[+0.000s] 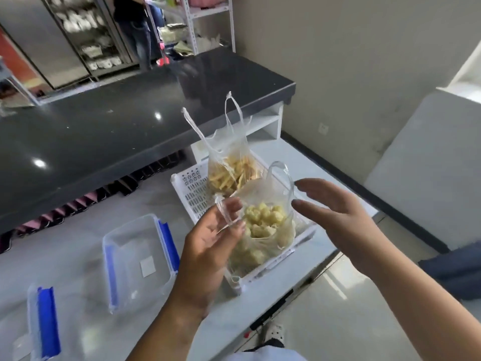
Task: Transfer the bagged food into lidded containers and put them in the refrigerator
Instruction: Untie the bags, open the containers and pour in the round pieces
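Both forearms reach in from the bottom edge, and the left hand [208,246] is up, palm turned toward the camera, thumb and fingertips pinched on one clear handle of the near bag [263,230]. That bag holds pale yellow chunks and sits in the near end of a white perforated basket [192,194] on the pale worktop [78,230]. Its other handle loop stands free, arching up toward the right hand [335,217]. The right hand hovers just beside the bag, palm facing left, fingers spread and gently curved, gripping nothing; whether a fingertip brushes the plastic I cannot tell.

Behind, in the same basket, a second bag [231,170] of thin yellow strips stands upright, its two handles poking up.

Left of the basket, an empty clear container [138,259] with blue clips rests on the worktop, uncovered. Further left, at the frame's lower corner, a clear lid [41,324] with a blue clip lies flat. Beyond the worktop runs a dark glossy counter [117,131].
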